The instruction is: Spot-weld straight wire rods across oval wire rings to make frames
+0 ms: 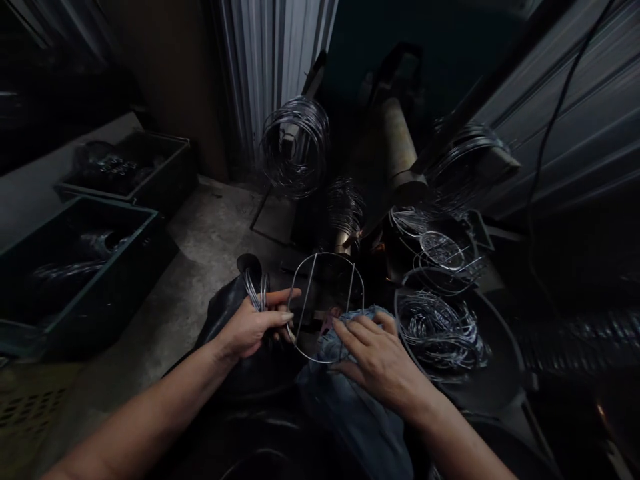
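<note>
While left hand [253, 327] grip pinches wire frame [327, 253] | right hand [380, 357] grip slack, splayed on denim [360, 413]

Wire frame [306, 291] centre, crates [115, 205] left, pan of wire [500, 360] right — coil [295, 147] behind.

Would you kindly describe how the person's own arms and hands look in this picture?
The left hand and right hand are bare: no gloves, and no ring or watch shows. The left forearm and right forearm are uncovered, with no sleeve in view.
</note>
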Tool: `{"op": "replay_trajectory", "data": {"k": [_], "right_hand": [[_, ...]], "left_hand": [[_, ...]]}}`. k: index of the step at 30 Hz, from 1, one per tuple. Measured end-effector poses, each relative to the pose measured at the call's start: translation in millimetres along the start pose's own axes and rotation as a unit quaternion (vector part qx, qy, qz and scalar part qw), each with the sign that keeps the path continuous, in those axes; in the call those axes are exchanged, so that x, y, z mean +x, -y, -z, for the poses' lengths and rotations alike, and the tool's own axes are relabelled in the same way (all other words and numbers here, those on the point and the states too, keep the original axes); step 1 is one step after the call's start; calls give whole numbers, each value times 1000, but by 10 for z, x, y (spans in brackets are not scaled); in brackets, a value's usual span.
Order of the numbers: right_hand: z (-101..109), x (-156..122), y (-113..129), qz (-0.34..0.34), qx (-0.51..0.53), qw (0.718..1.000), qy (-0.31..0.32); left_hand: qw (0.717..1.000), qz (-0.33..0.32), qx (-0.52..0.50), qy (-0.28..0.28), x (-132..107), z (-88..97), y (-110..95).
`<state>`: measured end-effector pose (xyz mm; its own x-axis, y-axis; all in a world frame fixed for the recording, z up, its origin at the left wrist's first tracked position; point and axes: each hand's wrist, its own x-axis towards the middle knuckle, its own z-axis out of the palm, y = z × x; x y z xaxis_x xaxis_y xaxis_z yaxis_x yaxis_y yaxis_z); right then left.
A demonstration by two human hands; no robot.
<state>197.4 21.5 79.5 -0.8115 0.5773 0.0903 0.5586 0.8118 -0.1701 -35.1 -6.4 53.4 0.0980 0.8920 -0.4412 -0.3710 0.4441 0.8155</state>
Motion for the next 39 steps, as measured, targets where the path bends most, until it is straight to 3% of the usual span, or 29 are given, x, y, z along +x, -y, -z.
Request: {"op": "replay_trajectory", "data": {"k": [7, 28, 39], "right_hand": [[44, 55, -35, -1, -26, 1000, 13], [251, 235, -410, 26, -48, 998, 40], [288, 275, -427, 20, -28, 998, 54]], "left_hand": [[1000, -16, 26, 6, 60, 8, -68], [998, -29, -46, 17, 345, -119, -219], [997, -36, -65, 28, 353, -123, -229]]}}
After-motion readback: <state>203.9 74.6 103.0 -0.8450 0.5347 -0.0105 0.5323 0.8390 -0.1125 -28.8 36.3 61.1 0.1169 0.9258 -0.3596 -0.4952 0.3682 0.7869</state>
